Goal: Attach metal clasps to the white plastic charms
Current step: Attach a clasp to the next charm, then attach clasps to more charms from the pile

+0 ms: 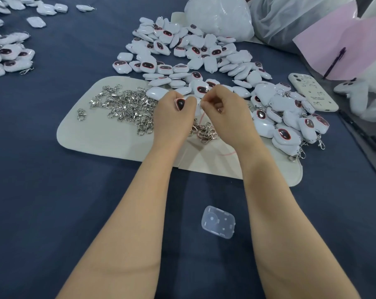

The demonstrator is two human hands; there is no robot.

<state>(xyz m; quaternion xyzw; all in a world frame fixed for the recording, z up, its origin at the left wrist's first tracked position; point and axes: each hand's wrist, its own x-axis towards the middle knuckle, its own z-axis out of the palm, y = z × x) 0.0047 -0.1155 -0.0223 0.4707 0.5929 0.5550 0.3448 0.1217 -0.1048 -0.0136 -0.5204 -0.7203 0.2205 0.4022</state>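
My left hand [172, 113] grips a white plastic charm [180, 103] with a dark oval face, over the middle of a cream mat [100, 137]. My right hand [223, 108] is right beside it, fingers curled and pinching something small at the charm's edge; a thin red thread [202, 117] hangs below. What it pinches is too small to make out. A heap of silver metal clasps [126, 104] lies on the mat left of my hands. More clasps [204, 131] lie under my wrists. A big pile of loose white charms [193, 55] spreads behind.
Charms with clasps on them [290, 126] lie at the right. Another group of charms [8, 55] lies at far left. A phone [313, 91], plastic bags [219, 16] and pink paper [344, 46] are at back right. A clear plastic shell [218, 222] rests on the blue cloth near me.
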